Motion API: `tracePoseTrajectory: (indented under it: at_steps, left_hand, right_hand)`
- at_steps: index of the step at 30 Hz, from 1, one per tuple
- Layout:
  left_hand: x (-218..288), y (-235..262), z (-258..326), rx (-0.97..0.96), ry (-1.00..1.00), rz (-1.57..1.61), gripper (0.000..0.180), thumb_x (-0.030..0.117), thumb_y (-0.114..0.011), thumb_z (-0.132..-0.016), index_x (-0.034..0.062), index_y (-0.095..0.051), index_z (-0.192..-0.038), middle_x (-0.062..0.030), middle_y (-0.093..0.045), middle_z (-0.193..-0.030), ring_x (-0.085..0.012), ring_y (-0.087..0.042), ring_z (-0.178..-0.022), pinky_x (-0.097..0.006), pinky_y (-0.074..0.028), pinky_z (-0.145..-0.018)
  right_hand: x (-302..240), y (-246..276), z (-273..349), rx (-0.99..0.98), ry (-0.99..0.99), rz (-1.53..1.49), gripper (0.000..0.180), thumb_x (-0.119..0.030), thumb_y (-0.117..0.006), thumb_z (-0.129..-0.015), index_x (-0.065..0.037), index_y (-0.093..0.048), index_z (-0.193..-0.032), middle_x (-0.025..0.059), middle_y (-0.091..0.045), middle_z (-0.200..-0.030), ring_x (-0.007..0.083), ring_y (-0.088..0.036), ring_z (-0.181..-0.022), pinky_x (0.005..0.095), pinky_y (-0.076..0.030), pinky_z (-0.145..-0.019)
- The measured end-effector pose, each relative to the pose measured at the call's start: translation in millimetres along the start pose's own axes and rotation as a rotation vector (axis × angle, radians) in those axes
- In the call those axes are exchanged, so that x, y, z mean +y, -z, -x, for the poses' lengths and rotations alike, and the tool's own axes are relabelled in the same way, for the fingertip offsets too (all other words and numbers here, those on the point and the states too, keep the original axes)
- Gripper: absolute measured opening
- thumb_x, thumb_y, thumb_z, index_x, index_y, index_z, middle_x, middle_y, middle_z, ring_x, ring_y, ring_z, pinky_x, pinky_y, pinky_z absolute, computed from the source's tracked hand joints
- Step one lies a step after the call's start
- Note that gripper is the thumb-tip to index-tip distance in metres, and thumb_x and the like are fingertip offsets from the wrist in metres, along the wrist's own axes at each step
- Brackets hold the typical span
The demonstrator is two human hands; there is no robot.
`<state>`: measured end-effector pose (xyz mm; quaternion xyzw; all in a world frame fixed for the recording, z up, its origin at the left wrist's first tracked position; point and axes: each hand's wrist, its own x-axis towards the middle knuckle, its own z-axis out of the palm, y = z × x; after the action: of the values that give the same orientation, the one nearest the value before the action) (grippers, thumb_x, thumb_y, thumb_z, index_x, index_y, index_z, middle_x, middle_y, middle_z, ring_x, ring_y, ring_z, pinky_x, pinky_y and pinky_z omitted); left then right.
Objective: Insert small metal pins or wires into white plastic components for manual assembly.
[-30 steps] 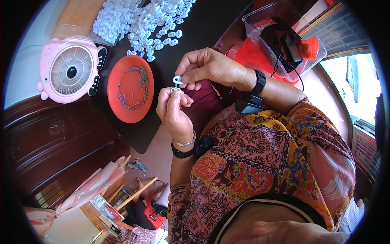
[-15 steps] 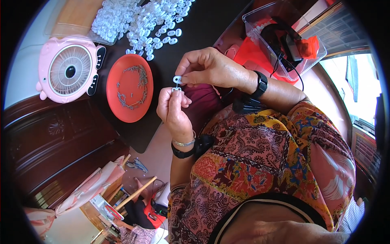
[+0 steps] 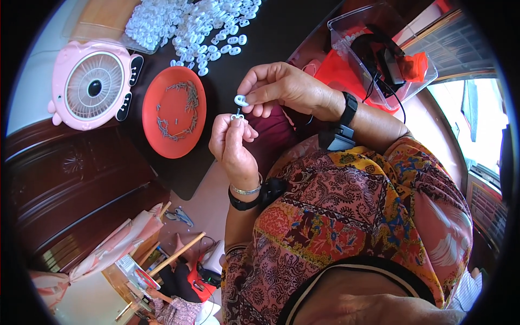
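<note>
Small white clip point(image 3: 240, 101) above table edge point(image 3: 189, 189)

The person wears a loose patterned blouse point(image 3: 352, 216) in paisley reds, oranges, yellows and blues, dark-trimmed at the neck. The left wrist carries a silver bangle point(image 3: 246, 190) above a black band point(image 3: 242, 203); the right wrist carries a black watch point(image 3: 348, 110).

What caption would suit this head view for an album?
Right hand and left hand join small white plastic pieces beside a red plate of tiny metal parts.
</note>
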<state>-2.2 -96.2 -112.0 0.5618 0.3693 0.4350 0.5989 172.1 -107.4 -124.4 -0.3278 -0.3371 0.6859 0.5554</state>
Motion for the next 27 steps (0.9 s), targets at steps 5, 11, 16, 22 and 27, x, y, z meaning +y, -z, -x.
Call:
tracePoseTrajectory:
  at_steps: [5, 11, 16, 22, 27]
  left_hand:
    - [2.2, 0.4, -0.3, -0.004, 0.011, 0.033, 0.017, 0.011, -0.047, -0.091, 0.0024, -0.048, -0.077, -0.0026, -0.047, -0.063, -0.0115, -0.049, -0.055, -0.021, -0.039, -0.053]
    - [4.0, -1.6, -0.6, -0.006, 0.003, 0.037, 0.017, 0.01, -0.049, -0.091, 0.0025, -0.048, -0.075, -0.0019, -0.047, -0.063, -0.0098, -0.047, -0.055, -0.021, -0.038, -0.054]
    - [-1.1, 1.6, -1.3, -0.028, -0.03, 0.02, 0.015, 0.01, -0.048, -0.091, 0.0021, -0.049, -0.078, -0.0026, -0.047, -0.064, -0.0113, -0.049, -0.055, -0.021, -0.037, -0.052]
    - [-1.9, 1.5, -0.7, -0.012, -0.021, 0.016, 0.015, 0.01, -0.048, -0.091, 0.0021, -0.049, -0.078, -0.0027, -0.047, -0.064, -0.0113, -0.048, -0.055, -0.021, -0.037, -0.053]
    - [-1.8, 1.4, -0.6, -0.016, -0.019, 0.0, 0.015, 0.009, -0.047, -0.091, 0.0021, -0.049, -0.077, -0.0026, -0.047, -0.063, -0.0112, -0.047, -0.055, -0.022, -0.038, -0.053]
  right_hand:
    - [0.2, 4.5, -1.7, 0.007, -0.092, -0.186, 0.016, -0.003, -0.062, -0.087, 0.002, -0.06, -0.102, 0.0142, -0.07, -0.089, 0.013, -0.068, -0.07, 0.0204, -0.056, -0.059]
    - [0.2, -2.1, 0.2, 0.001, 0.02, 0.007, 0.016, -0.007, -0.064, -0.087, 0.001, -0.062, -0.1, 0.0079, -0.069, -0.084, 0.0102, -0.066, -0.07, 0.0192, -0.054, -0.06]
    - [0.9, -6.4, 1.5, -0.006, 0.093, 0.084, 0.015, -0.009, -0.065, -0.087, 0.0, -0.063, -0.099, 0.0044, -0.067, -0.083, 0.0086, -0.065, -0.07, 0.0191, -0.052, -0.061]
    - [1.2, -6.5, 2.1, -0.003, 0.113, 0.099, 0.015, -0.009, -0.065, -0.087, 0.001, -0.063, -0.099, 0.004, -0.067, -0.083, 0.0089, -0.065, -0.071, 0.0192, -0.052, -0.062]
    - [0.6, -7.8, 3.6, 0.002, 0.126, 0.139, 0.015, -0.009, -0.065, -0.088, 0.0, -0.063, -0.099, 0.0033, -0.067, -0.082, 0.0087, -0.065, -0.073, 0.0194, -0.052, -0.062]
